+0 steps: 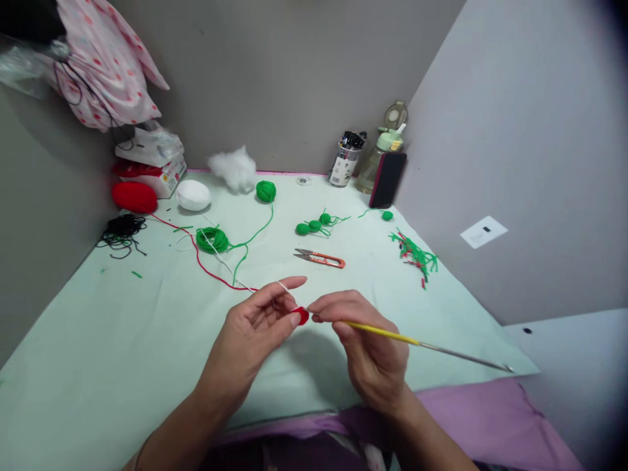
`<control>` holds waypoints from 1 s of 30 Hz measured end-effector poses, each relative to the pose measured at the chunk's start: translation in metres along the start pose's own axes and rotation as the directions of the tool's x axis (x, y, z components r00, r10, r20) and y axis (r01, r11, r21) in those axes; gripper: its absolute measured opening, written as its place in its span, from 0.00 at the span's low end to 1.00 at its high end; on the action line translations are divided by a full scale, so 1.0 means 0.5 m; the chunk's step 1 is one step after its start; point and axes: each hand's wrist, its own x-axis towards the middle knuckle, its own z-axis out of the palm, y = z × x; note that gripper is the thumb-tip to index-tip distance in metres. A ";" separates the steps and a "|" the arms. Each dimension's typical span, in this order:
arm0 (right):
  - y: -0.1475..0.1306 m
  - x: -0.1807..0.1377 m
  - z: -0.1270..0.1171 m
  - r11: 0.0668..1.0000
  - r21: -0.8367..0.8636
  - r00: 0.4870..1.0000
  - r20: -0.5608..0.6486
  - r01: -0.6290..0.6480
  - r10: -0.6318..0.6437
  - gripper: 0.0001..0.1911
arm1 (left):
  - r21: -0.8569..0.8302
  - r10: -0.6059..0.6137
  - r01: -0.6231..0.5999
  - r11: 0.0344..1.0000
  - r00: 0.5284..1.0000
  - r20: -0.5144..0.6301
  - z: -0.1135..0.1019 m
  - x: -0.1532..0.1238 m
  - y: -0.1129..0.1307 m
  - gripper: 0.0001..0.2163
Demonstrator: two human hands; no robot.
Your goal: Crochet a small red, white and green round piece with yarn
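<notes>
Pinched between the thumb and fingers of my left hand (260,322) is a small red crochet piece (302,316). White yarn (223,261) runs over the raised index finger of that hand, and red yarn (201,263) trails to it from the left. My right hand (370,343) grips a crochet hook (383,332) by its yellow handle. One end of the hook meets the red piece, where its tip is hidden; the other, silver end points to the lower right. Orange-handled thread snips (320,258) lie on the table beyond my hands.
Red (134,197) and white yarn balls (193,195), green yarn (212,240) and white stuffing (234,169) lie at the back left. Small green crocheted balls (314,226) sit mid-table. Yarn scraps (415,255), a phone (388,180), a bottle (373,163) and a pen cup (346,163) are right.
</notes>
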 end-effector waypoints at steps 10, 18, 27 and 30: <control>0.012 -0.012 0.018 0.997 0.070 0.996 -0.077 -0.045 0.051 0.12 | -0.096 -0.021 0.025 0.995 0.999 0.038 0.006 0.002 -0.004 0.24; 0.034 0.001 0.013 0.902 0.389 0.963 -0.106 -0.189 0.247 0.09 | -0.021 -0.044 0.047 0.999 0.989 0.138 -0.019 0.003 0.011 0.18; 0.032 0.000 0.015 0.897 0.410 0.968 -0.102 -0.169 0.229 0.08 | 0.053 0.025 -0.028 0.998 0.998 0.060 -0.015 0.002 0.007 0.15; 0.031 -0.001 0.014 0.886 0.433 0.970 -0.093 -0.162 0.223 0.08 | 0.049 0.036 -0.040 0.998 0.996 0.076 -0.014 0.003 0.005 0.15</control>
